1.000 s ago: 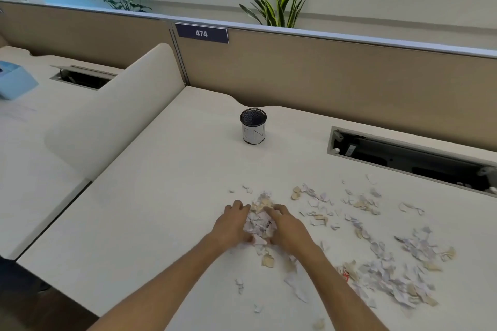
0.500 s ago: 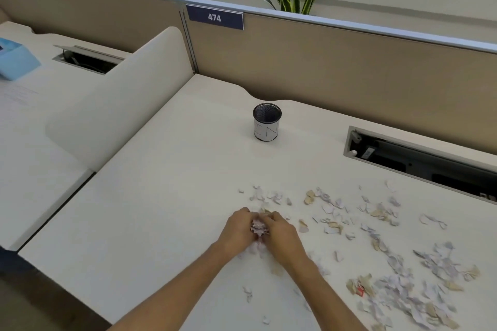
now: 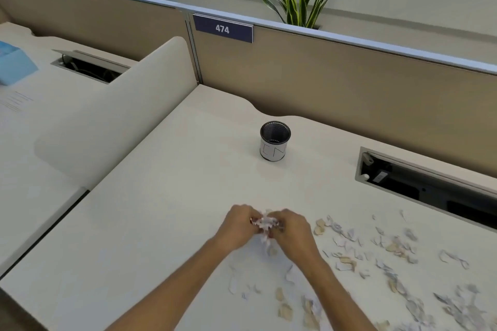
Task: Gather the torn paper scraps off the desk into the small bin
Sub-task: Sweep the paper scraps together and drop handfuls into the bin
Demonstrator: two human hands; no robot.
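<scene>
Two bare hands cup a clump of torn paper above a pale cream office desk (image 3: 166, 196).

Far left of the fingers stands a rounded cream divider panel (image 3: 121, 115); the left hand (image 3: 236, 228) and right hand (image 3: 291, 231) curl fingers inward, pressed around a white wad of scraps (image 3: 266, 223). Beyond the fingertips stands the small black mesh bin with a white paper label (image 3: 274, 141), apart from them. Right of the fingers, loose white and tan paper scraps (image 3: 376, 250) litter the desk, before an open cable trough (image 3: 430, 185) and tan partition wall (image 3: 349, 83).
</scene>
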